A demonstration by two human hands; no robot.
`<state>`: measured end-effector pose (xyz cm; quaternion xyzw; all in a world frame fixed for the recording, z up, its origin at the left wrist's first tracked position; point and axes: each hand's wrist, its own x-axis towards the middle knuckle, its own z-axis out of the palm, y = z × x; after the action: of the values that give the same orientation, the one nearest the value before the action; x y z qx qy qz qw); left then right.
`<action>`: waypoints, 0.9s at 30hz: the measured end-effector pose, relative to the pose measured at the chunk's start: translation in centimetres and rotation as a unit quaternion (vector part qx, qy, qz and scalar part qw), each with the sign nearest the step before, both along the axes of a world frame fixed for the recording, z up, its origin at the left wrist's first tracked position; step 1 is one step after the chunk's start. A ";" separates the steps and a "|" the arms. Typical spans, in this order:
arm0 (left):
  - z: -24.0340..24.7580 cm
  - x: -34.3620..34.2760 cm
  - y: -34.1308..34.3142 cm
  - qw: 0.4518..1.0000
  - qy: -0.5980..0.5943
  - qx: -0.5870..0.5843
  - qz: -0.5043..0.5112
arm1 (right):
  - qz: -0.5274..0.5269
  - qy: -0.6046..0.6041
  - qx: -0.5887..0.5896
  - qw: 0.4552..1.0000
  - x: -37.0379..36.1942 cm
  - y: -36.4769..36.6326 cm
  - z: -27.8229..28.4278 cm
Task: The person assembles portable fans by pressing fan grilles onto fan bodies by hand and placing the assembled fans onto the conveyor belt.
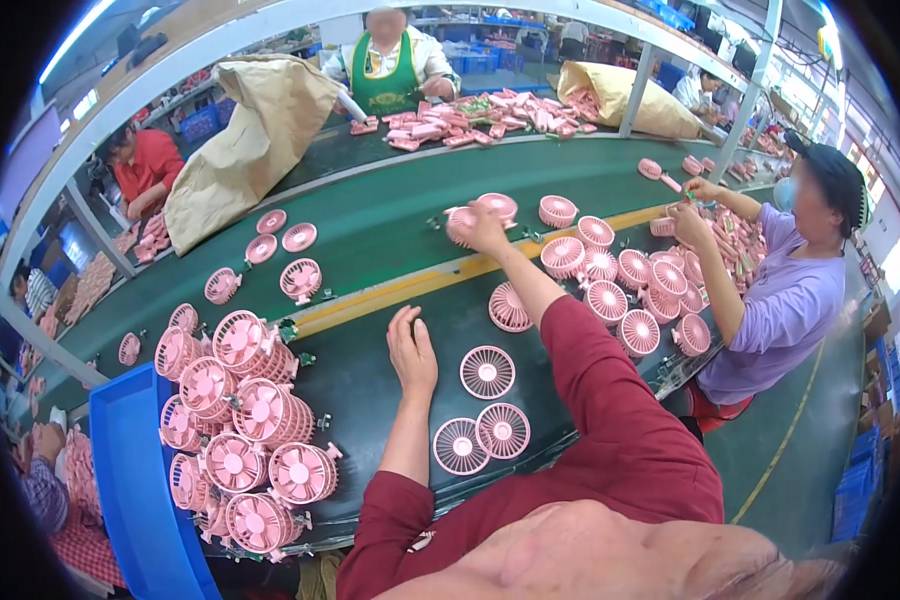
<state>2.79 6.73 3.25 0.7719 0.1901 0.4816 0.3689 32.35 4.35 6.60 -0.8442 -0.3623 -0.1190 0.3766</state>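
Note:
My right hand (487,232) reaches across the yellow rail, its fingers curled over a pink fan head (460,227) on the green belt. Just behind that lies another pink fan part (498,206). Over the dark worktop my left hand (411,352) is held with its fingers stretched out and nothing in it. To its right lie three loose round pink grilles, one of them a slatted grille (487,372) apart from two overlapping ones. Left of it stand several stacked pink fan heads (270,412), some with small green parts at their sides.
A blue bin (135,490) borders the stacks. The green conveyor belt (390,235) carries scattered grilles and fan heads. At right, a co-worker in a lilac top (795,280) handles parts beside a heap of pink pieces (735,235). Across the belt, a person in a green apron (382,75) faces a pink pile.

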 end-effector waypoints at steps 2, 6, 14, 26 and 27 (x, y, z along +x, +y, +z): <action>0.2 1.0 -0.7 1.000 -0.006 -0.005 -0.020 | -0.074 0.037 0.061 0.995 4.0 -1.6 -1.3; -1.1 -0.1 -0.2 1.000 0.005 -0.016 0.003 | 0.015 0.031 -0.012 0.999 -0.5 -3.5 -0.9; -0.9 -0.3 -0.2 1.000 -0.001 -0.001 0.001 | 0.301 -0.028 -0.107 0.947 -15.9 -16.0 3.2; -1.7 -1.7 -0.6 1.000 -0.012 -0.018 0.015 | 0.271 -0.123 -0.194 0.935 -16.9 -16.7 0.7; -1.9 -1.8 -0.3 1.000 -0.004 -0.025 0.012 | 0.256 -0.133 -0.189 0.939 -16.2 -16.2 0.6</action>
<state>1.03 6.46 1.35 0.7581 0.2100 0.4839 0.3835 16.10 -11.80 7.18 -0.7550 -0.6289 -0.0591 0.1758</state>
